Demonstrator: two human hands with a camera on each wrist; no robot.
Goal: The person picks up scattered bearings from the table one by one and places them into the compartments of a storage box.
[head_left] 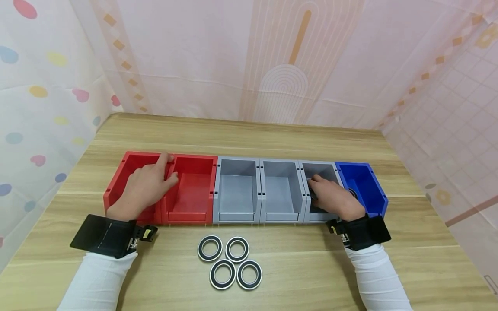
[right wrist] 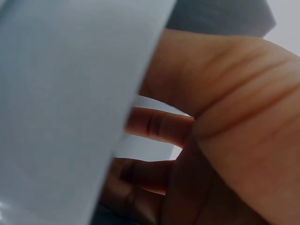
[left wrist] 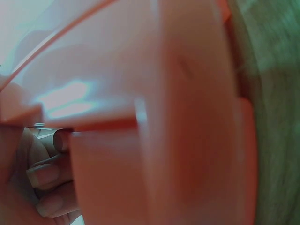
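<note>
My left hand (head_left: 145, 185) lies over the leftmost red bin (head_left: 114, 190), its index finger and thumb spread near the wall shared with the second red bin (head_left: 192, 194). In the left wrist view, loosely bent fingers (left wrist: 47, 176) show behind the red plastic, with nothing visible in them. My right hand (head_left: 330, 196) reaches down into the rightmost grey bin (head_left: 320, 166). Its fingers (right wrist: 159, 126) show partly past the grey wall in the right wrist view. Their tips are hidden, and whether they hold anything cannot be seen.
Several ball bearings (head_left: 223, 274) lie on the wooden table (head_left: 167, 276) in front of the bins. Two more grey bins (head_left: 237, 190) stand mid-row. At the right end, a blue bin (head_left: 363, 185) has a bearing (head_left: 352, 193) inside. Patterned cloth (head_left: 194, 56) hangs behind.
</note>
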